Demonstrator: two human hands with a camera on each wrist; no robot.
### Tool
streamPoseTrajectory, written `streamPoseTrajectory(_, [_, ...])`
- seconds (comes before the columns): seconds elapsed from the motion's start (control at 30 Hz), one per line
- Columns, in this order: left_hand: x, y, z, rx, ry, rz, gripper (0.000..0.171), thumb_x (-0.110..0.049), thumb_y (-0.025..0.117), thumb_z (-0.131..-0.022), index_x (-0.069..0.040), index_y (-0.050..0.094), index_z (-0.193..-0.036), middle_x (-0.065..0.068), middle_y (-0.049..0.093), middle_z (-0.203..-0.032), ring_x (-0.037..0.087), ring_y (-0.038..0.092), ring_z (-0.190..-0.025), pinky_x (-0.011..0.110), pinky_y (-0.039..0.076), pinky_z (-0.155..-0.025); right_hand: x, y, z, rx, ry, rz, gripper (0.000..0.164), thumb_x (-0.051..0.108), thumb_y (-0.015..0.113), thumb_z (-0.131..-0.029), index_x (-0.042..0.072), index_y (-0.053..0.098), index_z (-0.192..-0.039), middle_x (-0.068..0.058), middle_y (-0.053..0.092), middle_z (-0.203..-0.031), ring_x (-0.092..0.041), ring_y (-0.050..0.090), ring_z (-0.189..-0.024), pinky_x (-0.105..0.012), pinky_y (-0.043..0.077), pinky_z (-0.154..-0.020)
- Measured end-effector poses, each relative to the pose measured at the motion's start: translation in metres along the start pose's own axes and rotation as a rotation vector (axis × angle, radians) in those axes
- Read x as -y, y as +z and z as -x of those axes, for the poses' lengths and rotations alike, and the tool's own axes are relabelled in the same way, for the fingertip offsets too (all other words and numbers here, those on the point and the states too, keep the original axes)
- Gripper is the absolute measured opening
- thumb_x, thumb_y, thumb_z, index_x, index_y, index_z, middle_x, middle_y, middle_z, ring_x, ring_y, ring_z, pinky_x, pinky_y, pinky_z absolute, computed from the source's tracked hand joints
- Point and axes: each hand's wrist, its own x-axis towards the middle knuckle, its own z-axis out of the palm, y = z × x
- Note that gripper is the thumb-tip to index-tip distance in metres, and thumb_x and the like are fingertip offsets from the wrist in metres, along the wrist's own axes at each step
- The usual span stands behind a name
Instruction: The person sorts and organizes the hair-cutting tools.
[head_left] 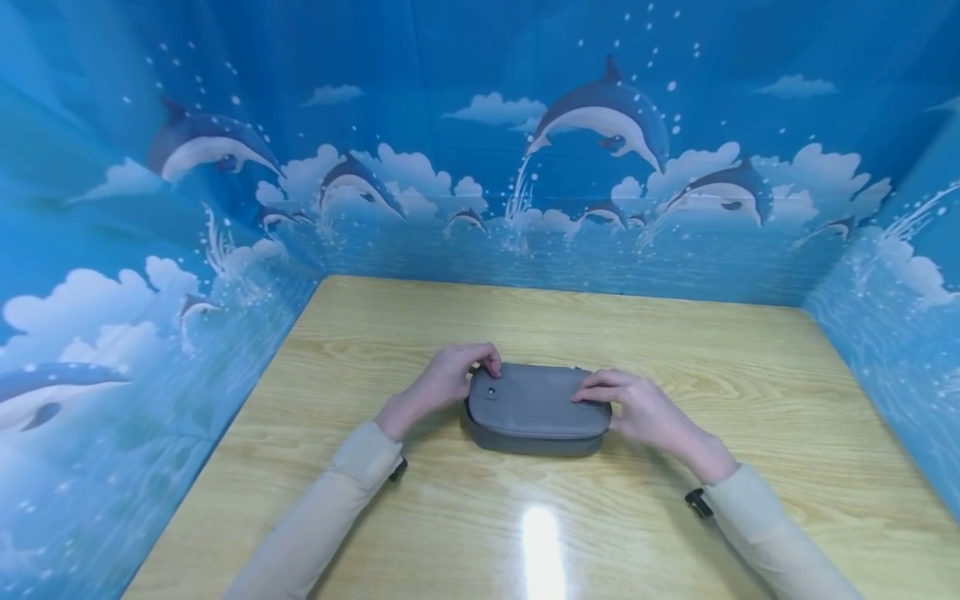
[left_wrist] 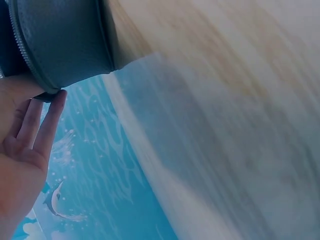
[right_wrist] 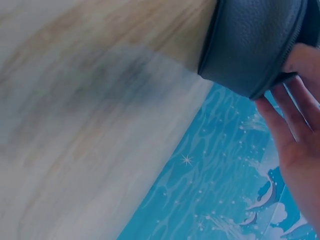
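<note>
A grey zippered pouch [head_left: 540, 404], with a small dark snap on its top left, lies on the wooden table between both hands. My left hand [head_left: 452, 375] grips its left end, fingers bent over the back left corner of the top. On the opposite end, my right hand [head_left: 633, 404] holds the pouch with fingertips on top and the thumb lower at the side. Zipper teeth run along the pouch's edge [left_wrist: 25, 47] in the left wrist view, next to the left hand [left_wrist: 25, 145]. In the right wrist view, the right hand's [right_wrist: 300, 120] thumb and fingers close around a corner.
The light wood table [head_left: 420, 517] extends around the pouch, with a bright reflection near its front. Blue dolphin-print curtains [head_left: 450, 108] stand along the back and both sides. Each sleeve has a small black device [head_left: 699, 503] at the cuff.
</note>
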Motion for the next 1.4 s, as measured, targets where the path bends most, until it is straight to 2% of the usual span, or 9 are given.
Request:
streamPoseTrajectory(0.27, [-0.001,-0.004,0.002,0.079,-0.069,0.082,0.044,0.025,0.063,-0.077,-0.014,0.066,-0.098,-0.003,0.072,-0.103,0.015,0.069,-0.108,0.029,0.057,-0.092,0.001,-0.004,0.006,0.069,0.032,-0.072,0.049,-0.012,0.066,-0.081,0.015,0.075,-0.121,-0.005,0.066,-0.125,-0.030,0.062,-0.119,-0.045,0.057,-0.090])
streamPoseTrajectory(0.5, [-0.001,-0.013,0.006,0.172,-0.050,0.101,0.047,0.023,0.057,-0.082,-0.013,0.070,-0.107,0.001,0.070,-0.117,0.019,0.063,-0.118,0.032,0.052,-0.102,0.002,-0.004,0.006,0.059,0.036,-0.085,0.043,-0.009,0.063,-0.085,0.015,0.076,-0.119,-0.003,0.067,-0.124,-0.028,0.063,-0.119,-0.046,0.056,-0.092])
streamPoseTrajectory(0.67, [-0.003,-0.018,0.010,0.234,-0.059,0.154,0.048,0.018,0.053,-0.084,-0.017,0.072,-0.112,0.000,0.067,-0.124,0.019,0.059,-0.123,0.038,0.048,-0.107,0.003,-0.005,0.003,0.058,0.050,-0.108,0.037,-0.006,0.066,-0.087,0.014,0.077,-0.115,-0.003,0.069,-0.122,-0.027,0.065,-0.115,-0.046,0.057,-0.090])
streamPoseTrajectory(0.87, [-0.008,-0.017,0.009,0.212,-0.075,0.138,0.024,-0.001,0.060,-0.097,-0.017,0.072,-0.110,-0.002,0.068,-0.120,0.018,0.061,-0.120,0.040,0.049,-0.106,0.003,-0.007,-0.003,0.033,0.063,-0.119,0.033,-0.004,0.070,-0.088,0.015,0.077,-0.114,-0.004,0.071,-0.118,-0.026,0.068,-0.109,-0.046,0.058,-0.090])
streamPoseTrajectory(1.03, [-0.020,-0.013,0.002,0.157,-0.059,0.026,0.014,-0.015,0.065,-0.100,-0.015,0.072,-0.112,-0.002,0.072,-0.113,0.015,0.065,-0.110,0.036,0.052,-0.099,-0.003,-0.009,-0.014,-0.029,0.145,-0.053,0.031,-0.002,0.068,-0.092,0.013,0.075,-0.119,-0.007,0.072,-0.115,-0.028,0.068,-0.107,-0.048,0.057,-0.091])
streamPoseTrajectory(1.1, [-0.029,-0.010,-0.002,0.142,-0.046,-0.019,0.019,-0.021,0.067,-0.100,-0.012,0.071,-0.117,0.001,0.072,-0.115,0.017,0.066,-0.111,0.036,0.052,-0.100,-0.008,-0.009,-0.019,-0.046,0.165,-0.006,0.033,-0.004,0.066,-0.093,0.012,0.073,-0.121,-0.009,0.072,-0.116,-0.031,0.068,-0.108,-0.050,0.057,-0.090])
streamPoseTrajectory(1.2, [-0.046,-0.004,-0.009,0.157,-0.043,-0.056,0.038,-0.032,0.071,-0.097,-0.011,0.066,-0.128,0.005,0.068,-0.125,0.020,0.063,-0.118,0.037,0.049,-0.105,-0.018,-0.008,-0.026,-0.026,0.180,0.024,0.039,-0.010,0.061,-0.093,0.010,0.070,-0.126,-0.011,0.071,-0.121,-0.033,0.067,-0.111,-0.052,0.055,-0.093])
streamPoseTrajectory(1.4, [-0.073,0.012,-0.022,0.278,-0.024,-0.135,0.081,-0.057,0.073,-0.088,-0.016,0.045,-0.152,0.009,0.050,-0.148,0.027,0.048,-0.137,0.047,0.038,-0.115,-0.034,-0.006,-0.037,0.117,0.228,-0.058,0.051,-0.016,0.060,-0.090,0.017,0.071,-0.128,-0.006,0.071,-0.126,-0.031,0.067,-0.114,-0.050,0.055,-0.094])
